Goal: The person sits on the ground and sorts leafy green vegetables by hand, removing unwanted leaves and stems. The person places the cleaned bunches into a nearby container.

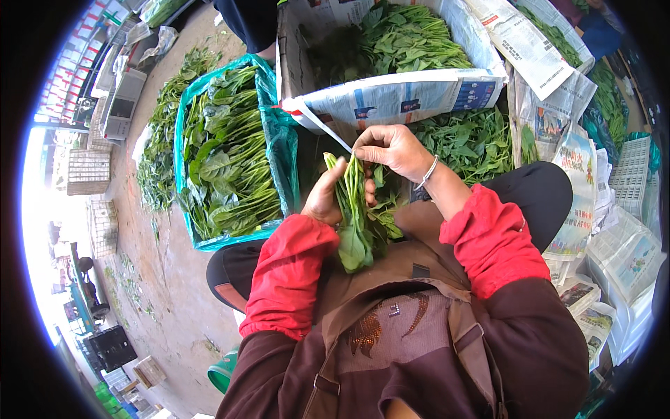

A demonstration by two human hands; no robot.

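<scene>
A small bunch of leafy greens [356, 230] is gripped in my left hand [323, 201], its cut stem ends pointing up and its leaves hanging toward my lap. My right hand [395, 152] pinches thumb and forefinger together at the top of the stems; whether a single stem is between them is too small to tell. A newspaper-lined crate [398, 99] with greens in it stands just beyond my hands. Left of it, a crate lined with teal plastic [180, 157] is filled with greens in rows. Loose greens [466, 141] lie beyond my right wrist.
A heap of greens [167, 125] lies on the concrete floor [178, 293] at left. Newspaper sheets [576, 199] and a grey plastic crate [631, 162] are at right. A black crate [110, 348] and a wheeled cart [86, 293] stand far left. Another person's leg [246, 23] is beside the lined crate.
</scene>
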